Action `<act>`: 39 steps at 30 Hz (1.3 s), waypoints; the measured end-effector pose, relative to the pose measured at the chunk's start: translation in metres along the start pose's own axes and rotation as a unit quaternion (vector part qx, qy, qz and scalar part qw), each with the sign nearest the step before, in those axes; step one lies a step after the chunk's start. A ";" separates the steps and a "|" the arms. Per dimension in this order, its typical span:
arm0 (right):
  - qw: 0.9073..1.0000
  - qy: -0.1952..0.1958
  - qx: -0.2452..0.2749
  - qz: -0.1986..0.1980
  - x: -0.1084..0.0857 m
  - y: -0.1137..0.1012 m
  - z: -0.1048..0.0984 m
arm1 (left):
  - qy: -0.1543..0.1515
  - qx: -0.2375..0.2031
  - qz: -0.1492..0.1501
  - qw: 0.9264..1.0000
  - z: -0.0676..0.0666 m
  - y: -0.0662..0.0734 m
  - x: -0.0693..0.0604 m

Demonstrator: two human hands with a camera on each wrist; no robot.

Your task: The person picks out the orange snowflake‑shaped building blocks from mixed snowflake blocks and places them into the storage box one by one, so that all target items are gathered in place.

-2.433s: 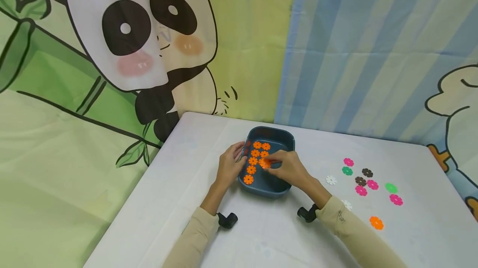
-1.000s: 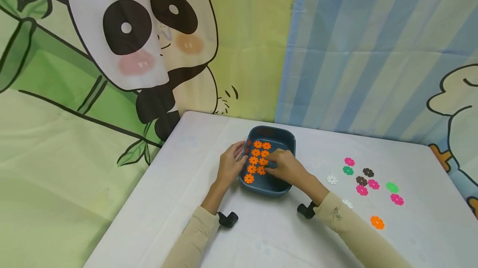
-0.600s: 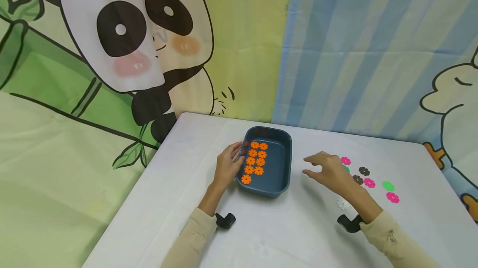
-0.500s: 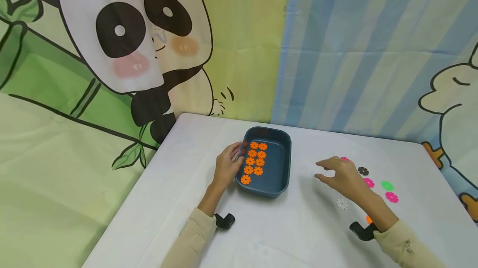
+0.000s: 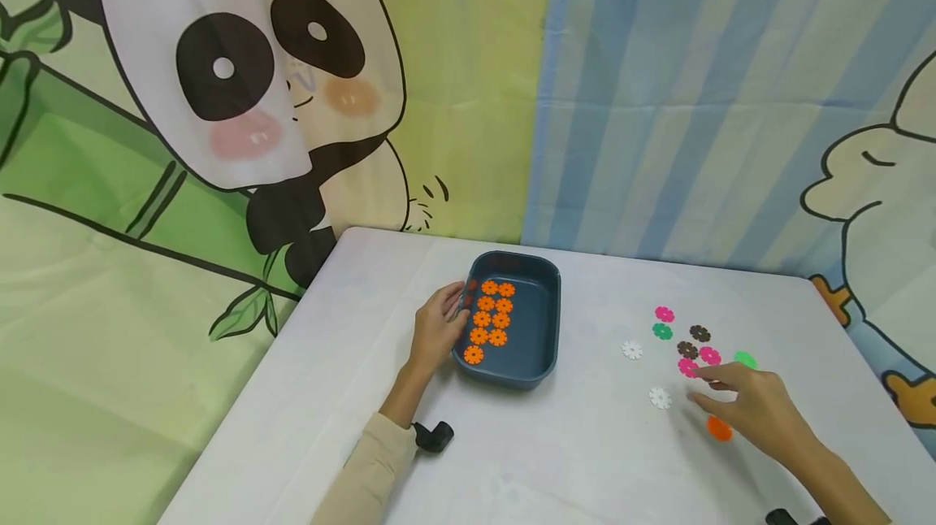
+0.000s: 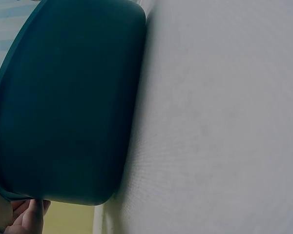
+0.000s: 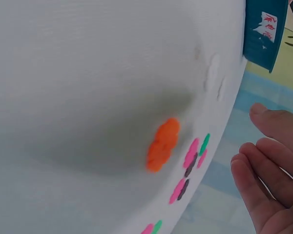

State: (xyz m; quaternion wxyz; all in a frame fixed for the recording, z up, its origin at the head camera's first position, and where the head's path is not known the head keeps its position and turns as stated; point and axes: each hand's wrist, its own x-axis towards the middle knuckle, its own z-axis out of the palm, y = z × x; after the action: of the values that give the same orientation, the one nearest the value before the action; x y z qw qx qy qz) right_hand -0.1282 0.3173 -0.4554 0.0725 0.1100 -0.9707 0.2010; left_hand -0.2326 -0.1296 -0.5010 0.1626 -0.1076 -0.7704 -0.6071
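A dark blue plastic tray [image 5: 532, 330] stands on the white table, with orange snowflake-shaped discs [image 5: 500, 320] in two columns along its left side. My left hand [image 5: 435, 333] grips the tray's left rim, thumb on the inner side; its fingers [image 6: 33, 219] show at the rim in the left wrist view. Out on the right, my right hand [image 5: 760, 407] hovers above the table, thumb and fingers apart with nothing between them. Just below it lies a single orange disc [image 5: 720, 428], also plain in the right wrist view.
Loose discs lie right of the tray: white ones [image 5: 660, 398], pink ones [image 5: 664, 314], a dark green one [image 5: 661, 331], brown ones [image 5: 699, 333] and a light green one [image 5: 746, 359], partly behind the right hand. Printed curtains hang behind the table's far edge.
My right hand placed an orange disc at the lower right of the rows, let go, left the tray and moved right towards the loose orange disc. The left hand kept its hold.
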 end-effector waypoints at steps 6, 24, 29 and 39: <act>0.998 -0.037 -0.001 0.057 -0.018 0.014 0.001 | -0.002 -0.005 -0.002 1.000 -0.001 -0.001 -0.001; 0.990 -0.077 0.005 0.116 -0.040 0.032 0.016 | -0.005 0.009 -0.010 1.000 0.000 0.001 0.000; 0.991 -0.082 -0.003 0.110 -0.040 0.032 0.016 | -0.005 0.007 -0.007 1.000 -0.001 0.002 -0.001; 0.994 -0.080 -0.016 0.078 -0.038 0.031 0.018 | -0.007 0.009 -0.008 1.000 -0.001 0.000 0.000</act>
State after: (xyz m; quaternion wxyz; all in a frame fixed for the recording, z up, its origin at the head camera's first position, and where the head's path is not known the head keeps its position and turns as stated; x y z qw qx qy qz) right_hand -0.1009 0.3447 -0.4908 -0.0198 0.0481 -0.9821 0.1809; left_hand -0.2322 -0.1302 -0.5008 0.1534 -0.1036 -0.7780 -0.6004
